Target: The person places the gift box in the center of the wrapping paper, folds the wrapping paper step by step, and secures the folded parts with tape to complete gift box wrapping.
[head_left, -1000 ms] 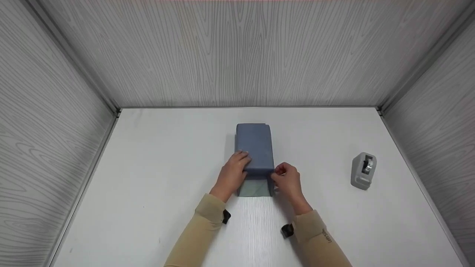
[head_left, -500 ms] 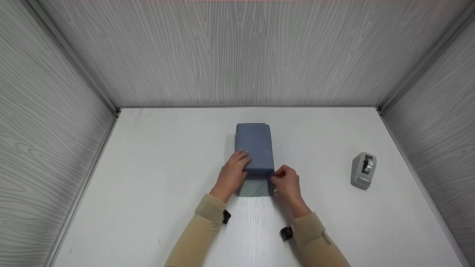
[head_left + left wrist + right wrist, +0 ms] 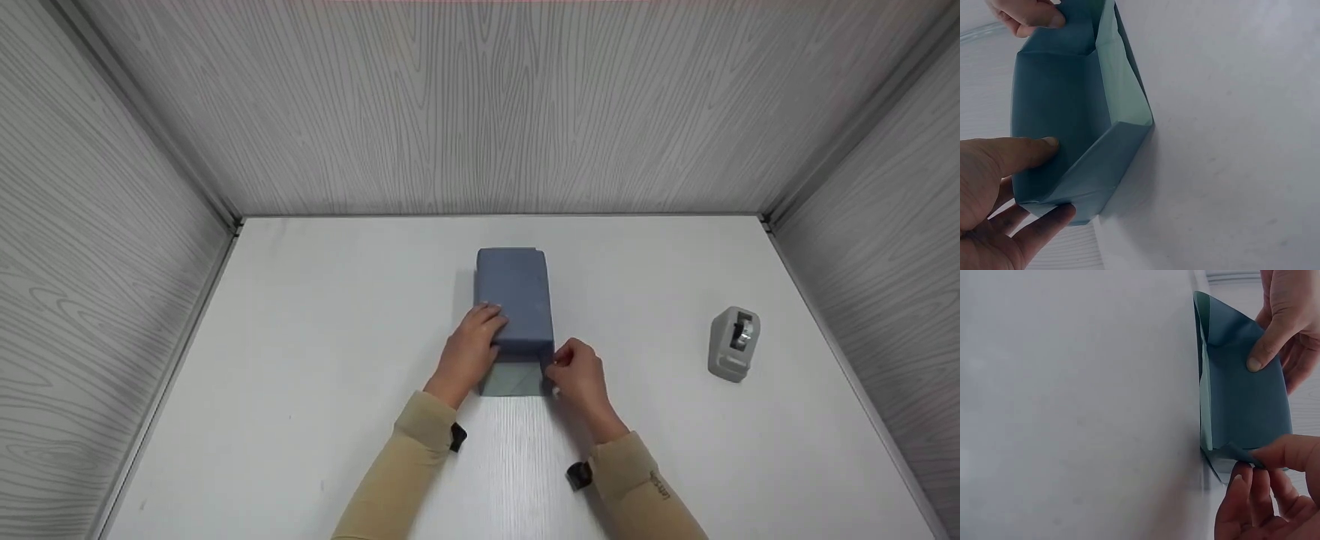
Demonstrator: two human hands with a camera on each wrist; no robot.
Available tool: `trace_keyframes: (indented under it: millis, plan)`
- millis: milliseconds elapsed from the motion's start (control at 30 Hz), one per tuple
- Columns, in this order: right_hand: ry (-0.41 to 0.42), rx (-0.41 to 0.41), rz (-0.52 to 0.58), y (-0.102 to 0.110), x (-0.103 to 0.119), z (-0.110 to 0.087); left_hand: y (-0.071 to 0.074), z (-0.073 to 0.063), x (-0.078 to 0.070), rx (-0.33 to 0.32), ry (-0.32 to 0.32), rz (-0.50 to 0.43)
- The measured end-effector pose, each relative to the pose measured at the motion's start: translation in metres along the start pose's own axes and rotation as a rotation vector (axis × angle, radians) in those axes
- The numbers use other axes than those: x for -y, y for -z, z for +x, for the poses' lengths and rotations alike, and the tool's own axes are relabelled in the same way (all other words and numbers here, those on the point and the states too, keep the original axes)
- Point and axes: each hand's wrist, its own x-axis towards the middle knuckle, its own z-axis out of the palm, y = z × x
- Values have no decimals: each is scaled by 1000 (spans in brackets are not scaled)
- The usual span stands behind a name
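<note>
A box wrapped in blue paper (image 3: 517, 289) lies on the white table, its near end facing the person. From that end the paper sticks out, with a pale green inner face on the bottom flap (image 3: 511, 380) and folded side flaps standing up. My left hand (image 3: 466, 349) grips the box's left near corner: the thumb presses the end face in the left wrist view, other fingers lie over the top and side. At the right near corner my right hand (image 3: 583, 379) pinches the edge of the right paper flap (image 3: 1230, 451) between thumb and fingers.
A grey tape dispenser (image 3: 733, 345) with a roll of tape stands on the right side of the table (image 3: 337, 315). Grey wood-grain panels (image 3: 480, 105) enclose the table at the back and both sides.
My right hand has slid slightly toward the person along the right flap. The left hand and the box stay in nearly the same place.
</note>
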Motion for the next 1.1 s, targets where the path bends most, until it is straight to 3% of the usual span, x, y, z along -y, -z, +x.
trace_keyframes:
  millis: [233,600,1100]
  plan:
    - [-36,47,-56,2,0,-2,-1,1,0,10,13,-6]
    - [-53,97,-76,3,-4,-6,1,3,-5,77,67,-8]
    - [-33,116,-114,7,-3,-11,1,1,-3,68,47,0]
